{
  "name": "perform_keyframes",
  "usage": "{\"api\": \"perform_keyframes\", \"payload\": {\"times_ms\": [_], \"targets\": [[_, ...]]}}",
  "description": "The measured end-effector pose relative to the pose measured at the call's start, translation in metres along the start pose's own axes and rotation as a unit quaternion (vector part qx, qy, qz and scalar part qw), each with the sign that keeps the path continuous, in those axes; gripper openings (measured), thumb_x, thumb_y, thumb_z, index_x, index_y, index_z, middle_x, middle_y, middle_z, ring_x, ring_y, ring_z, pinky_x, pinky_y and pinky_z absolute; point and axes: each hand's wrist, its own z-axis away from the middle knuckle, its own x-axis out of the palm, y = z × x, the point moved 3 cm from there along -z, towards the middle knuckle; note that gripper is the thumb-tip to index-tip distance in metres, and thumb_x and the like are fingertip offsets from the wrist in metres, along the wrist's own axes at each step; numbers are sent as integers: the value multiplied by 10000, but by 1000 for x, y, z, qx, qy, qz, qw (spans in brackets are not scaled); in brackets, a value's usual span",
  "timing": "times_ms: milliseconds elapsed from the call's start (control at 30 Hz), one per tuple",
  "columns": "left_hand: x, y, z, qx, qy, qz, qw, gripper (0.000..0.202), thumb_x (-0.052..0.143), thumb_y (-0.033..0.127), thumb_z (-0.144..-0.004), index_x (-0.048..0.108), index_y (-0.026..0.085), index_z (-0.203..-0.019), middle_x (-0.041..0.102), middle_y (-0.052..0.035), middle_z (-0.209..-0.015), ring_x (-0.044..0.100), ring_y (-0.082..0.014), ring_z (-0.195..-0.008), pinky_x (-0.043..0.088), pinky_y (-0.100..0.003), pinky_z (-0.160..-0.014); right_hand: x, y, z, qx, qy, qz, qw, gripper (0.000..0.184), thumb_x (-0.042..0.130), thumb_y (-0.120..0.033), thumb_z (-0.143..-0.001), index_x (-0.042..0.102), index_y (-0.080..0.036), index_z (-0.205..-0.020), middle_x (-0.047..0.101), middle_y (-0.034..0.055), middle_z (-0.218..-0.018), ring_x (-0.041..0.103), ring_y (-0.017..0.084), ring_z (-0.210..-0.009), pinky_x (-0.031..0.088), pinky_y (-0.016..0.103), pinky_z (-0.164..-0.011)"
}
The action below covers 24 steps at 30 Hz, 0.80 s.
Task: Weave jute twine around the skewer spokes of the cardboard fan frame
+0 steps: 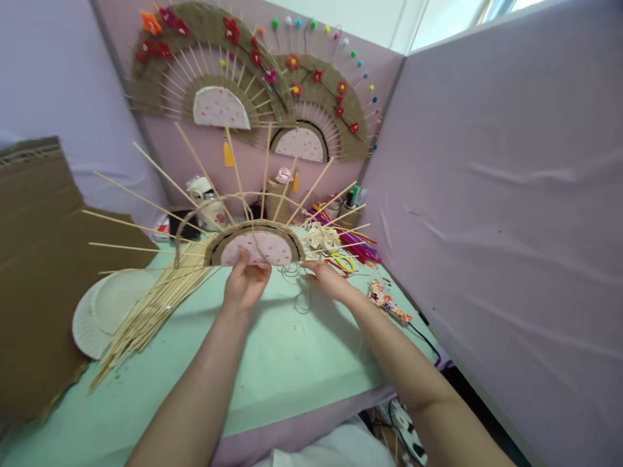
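Observation:
My left hand (246, 280) grips the lower edge of a half-round cardboard fan (296, 243), thumb on its pink-spotted white centre. Thin wooden sticks (238, 175) spread from its curved, twine-wrapped rim like rays. A loose length of twine (180, 237) arches over the sticks and hangs down across the fan's centre. At the fan's lower right corner are the fingertips of my right hand (324, 279), closed together. Thin twine loops (302, 301) dangle just left of that hand. Whether its fingers pinch the corner or the twine is hidden.
A bundle of wooden sticks (146, 318) lies left, over white paper plates (90, 324), with a cardboard sheet (34, 279) beyond. Yellow-handled scissors (346, 261), pipe cleaners (360, 250) and a patterned glue gun (389, 303) with cord lie right. Finished fans (195, 71) hang behind.

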Motion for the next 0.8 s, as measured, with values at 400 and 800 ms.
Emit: {"api": "perform_keyframes", "payload": {"times_ms": [400, 800], "targets": [[-2, -1, -1, 24, 46, -30, 998, 105, 709, 175, -773, 608, 190, -750, 639, 48, -710, 567, -73, -570, 457, -191, -484, -141, 108, 132, 322, -38, 205, 923, 409, 563, -364, -829, 618, -148, -1172, 694, 135, -1015, 646, 218, -830, 436, 283, -698], [-4, -1, -1, 18, 57, -33, 998, 118, 711, 182, -772, 596, 185, -745, 619, 47, -693, 554, -70, -564, 457, -183, -481, -124, 113, 122, 277, -14, 165, 946, 435, 651, -354, -700, 659, -149, -1084, 670, 79, -851, 593, 216, -770, 404, 284, -670]]}}
